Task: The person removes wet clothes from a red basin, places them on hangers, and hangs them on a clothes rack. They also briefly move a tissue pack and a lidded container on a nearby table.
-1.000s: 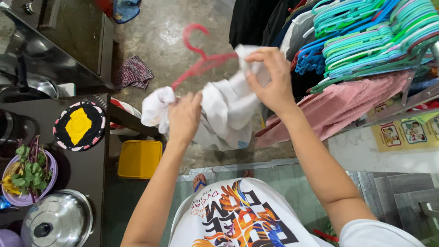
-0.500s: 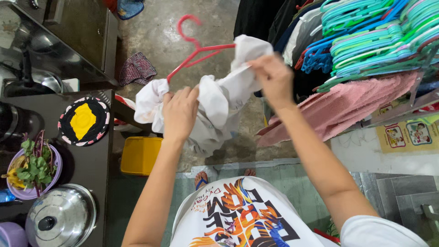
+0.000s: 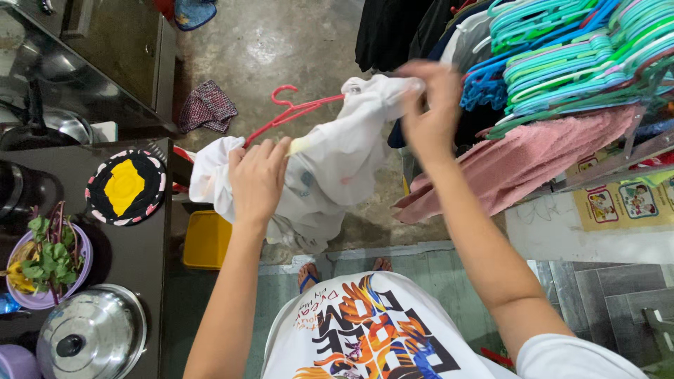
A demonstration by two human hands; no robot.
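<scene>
Centre frame, left hand [image 3: 256, 179] and right hand [image 3: 430, 105] both grip the white garment [image 3: 330, 165], pink hanger [image 3: 291, 112] threaded inside.

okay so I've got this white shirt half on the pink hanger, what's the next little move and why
Probably draw the left hand outward to pull the white shirt over the hanger's near arm. The pink hanger shows bare only at its hook end, the cloth is bunched under that hand, and the right hand already pinches the far shoulder.
</scene>
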